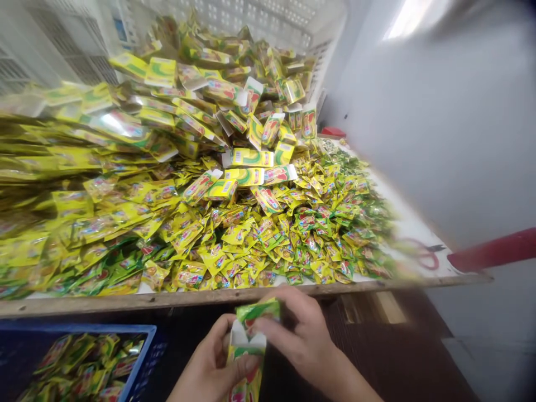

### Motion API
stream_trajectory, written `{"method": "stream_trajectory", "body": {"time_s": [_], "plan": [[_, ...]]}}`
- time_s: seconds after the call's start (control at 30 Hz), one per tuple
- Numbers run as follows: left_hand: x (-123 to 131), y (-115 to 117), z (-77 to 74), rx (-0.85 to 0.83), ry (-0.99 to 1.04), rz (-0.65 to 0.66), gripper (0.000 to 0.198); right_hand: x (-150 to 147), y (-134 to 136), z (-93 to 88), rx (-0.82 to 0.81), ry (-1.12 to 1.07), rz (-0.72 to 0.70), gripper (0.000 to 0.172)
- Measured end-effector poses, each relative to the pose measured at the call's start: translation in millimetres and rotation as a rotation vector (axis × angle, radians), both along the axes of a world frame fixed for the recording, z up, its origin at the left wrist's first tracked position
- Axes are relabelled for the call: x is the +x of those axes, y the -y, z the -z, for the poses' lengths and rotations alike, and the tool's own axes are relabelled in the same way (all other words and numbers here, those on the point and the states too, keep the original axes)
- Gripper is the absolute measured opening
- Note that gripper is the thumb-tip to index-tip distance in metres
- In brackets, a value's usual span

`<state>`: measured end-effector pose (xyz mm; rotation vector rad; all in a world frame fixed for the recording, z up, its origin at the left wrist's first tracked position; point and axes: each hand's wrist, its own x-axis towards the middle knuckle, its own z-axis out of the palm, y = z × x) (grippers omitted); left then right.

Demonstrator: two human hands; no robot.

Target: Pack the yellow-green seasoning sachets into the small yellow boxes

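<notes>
My left hand is closed around a small yellow and green carton, tilted upright with its white top flaps apart. A green candy packet sits at the carton's mouth, pinched between the thumb and fingers of my right hand. The packet's lower end is at the opening; how far inside it reaches I cannot tell. Both hands are just in front of the table's wooden edge. Behind them a heap of small yellow and green candy packets covers the table, with several open cartons lying on it.
A large white perforated crate, tipped toward me, holds many more yellow cartons. At lower left stands a blue crate with packets inside. Red-handled scissors lie near the right corner, beside a red tube-like object. A pale wall rises at right.
</notes>
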<state>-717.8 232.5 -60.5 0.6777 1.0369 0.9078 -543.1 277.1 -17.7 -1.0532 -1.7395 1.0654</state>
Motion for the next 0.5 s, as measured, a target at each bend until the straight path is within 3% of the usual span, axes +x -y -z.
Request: {"method": "stream_trajectory", "body": {"time_s": [0.2,0.4,0.5], "plan": [[-5,9,-2.0,-0.045,0.104,0.059,0.052,-8,4,5.7,-0.11,0.122,-0.051,0.009],[-10,21,-1.6,-0.075,0.122,0.062,0.054,-9,5,-9.8,-0.261,0.284,-0.155,0.009],[-9,23,-2.8,-0.096,0.142,0.053,0.058,-7,-3,-17.0,-0.259,0.307,-0.305,0.011]]}}
